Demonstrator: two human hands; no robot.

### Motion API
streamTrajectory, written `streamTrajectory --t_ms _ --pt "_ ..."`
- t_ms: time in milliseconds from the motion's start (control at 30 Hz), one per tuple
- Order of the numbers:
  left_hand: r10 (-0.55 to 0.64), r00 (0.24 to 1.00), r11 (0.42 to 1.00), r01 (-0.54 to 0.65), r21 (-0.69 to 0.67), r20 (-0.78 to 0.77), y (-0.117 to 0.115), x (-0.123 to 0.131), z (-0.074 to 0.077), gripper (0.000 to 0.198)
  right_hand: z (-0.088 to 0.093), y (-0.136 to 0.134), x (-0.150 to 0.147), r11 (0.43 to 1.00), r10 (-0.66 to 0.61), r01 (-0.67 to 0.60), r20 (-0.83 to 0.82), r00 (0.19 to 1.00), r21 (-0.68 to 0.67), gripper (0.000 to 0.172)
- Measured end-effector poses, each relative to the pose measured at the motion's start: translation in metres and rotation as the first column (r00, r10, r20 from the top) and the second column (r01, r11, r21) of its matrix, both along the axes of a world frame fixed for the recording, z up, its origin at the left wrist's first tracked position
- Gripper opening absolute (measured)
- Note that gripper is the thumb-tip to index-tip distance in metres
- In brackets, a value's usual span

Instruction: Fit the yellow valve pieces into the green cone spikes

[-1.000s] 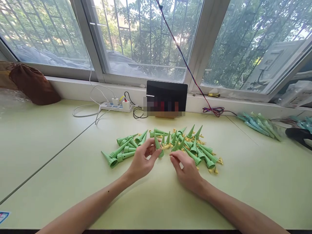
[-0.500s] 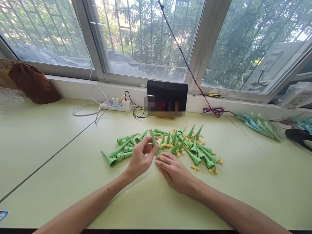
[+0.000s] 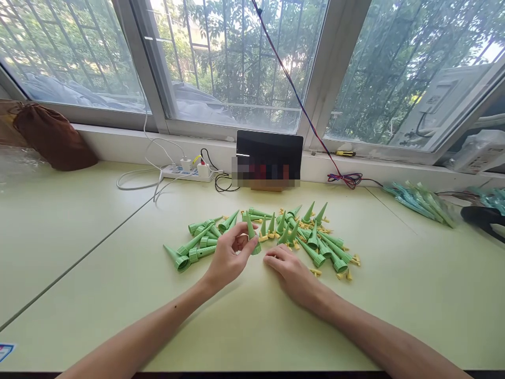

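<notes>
My left hand (image 3: 232,250) is closed around a green watering spike (image 3: 251,229), held near upright with its point up and its wide cap end down. To its right, my right hand (image 3: 290,268) is low over the table, fingers drawn together. Whatever they hold, if anything, is hidden. Beyond it, several green spikes (image 3: 294,234) stand point up. More lie on their sides among small yellow T-shaped pieces (image 3: 315,272). Left of my left hand lies another group of green spikes (image 3: 201,252) with ribbed caps.
A dark tablet (image 3: 270,152) leans at the back by the window. A power strip (image 3: 189,172) with cables sits left of it. Bundled wires (image 3: 347,180) and bagged green-blue pieces (image 3: 418,202) are at the right. A brown drawstring bag (image 3: 51,137) stands far left.
My right hand has shifted right, away from the spike's base, and its outstretched fingers have drawn in. My left hand keeps the spike in nearly the same place.
</notes>
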State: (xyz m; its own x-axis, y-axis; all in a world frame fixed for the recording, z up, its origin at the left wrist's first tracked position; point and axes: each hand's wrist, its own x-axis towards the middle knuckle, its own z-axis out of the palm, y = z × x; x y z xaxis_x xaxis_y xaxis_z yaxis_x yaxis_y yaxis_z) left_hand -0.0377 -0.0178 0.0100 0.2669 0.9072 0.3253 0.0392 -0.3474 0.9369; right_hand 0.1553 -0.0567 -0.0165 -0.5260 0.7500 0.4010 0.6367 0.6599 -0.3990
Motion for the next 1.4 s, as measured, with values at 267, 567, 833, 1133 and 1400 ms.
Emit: streamTrajectory --t_ms 267,567,833,1133,1400 --pt "-0.011 0.999 0.985 0.020 -0.174 0.053 -0.001 0.004 0.005 0.032 -0.003 -0.003 0.001 0.999 -0.043 0.044 -0.050 0.998 0.010 0.032" --pt "-0.012 1.000 0.976 0.011 -0.220 -0.004 0.001 0.003 0.002 0.034 0.003 -0.005 0.004 0.996 -0.072 0.085 -0.360 0.930 0.021 0.019" --pt "0.042 0.936 0.996 -0.066 -0.058 -0.348 0.001 0.003 -0.004 0.038 0.005 -0.008 0.006 0.990 -0.129 0.143 -0.397 0.909 0.007 0.018" --pt "0.118 0.797 0.993 -0.083 0.085 -0.592 0.001 0.004 -0.012 0.047 0.003 -0.008 0.004 0.992 -0.117 0.125 -0.403 0.908 -0.007 0.019" --pt "0.214 0.783 0.970 -0.100 0.221 -0.585 0.002 0.000 -0.015 0.050 0.002 -0.008 0.004 0.991 -0.125 0.131 -0.392 0.911 -0.013 0.019"
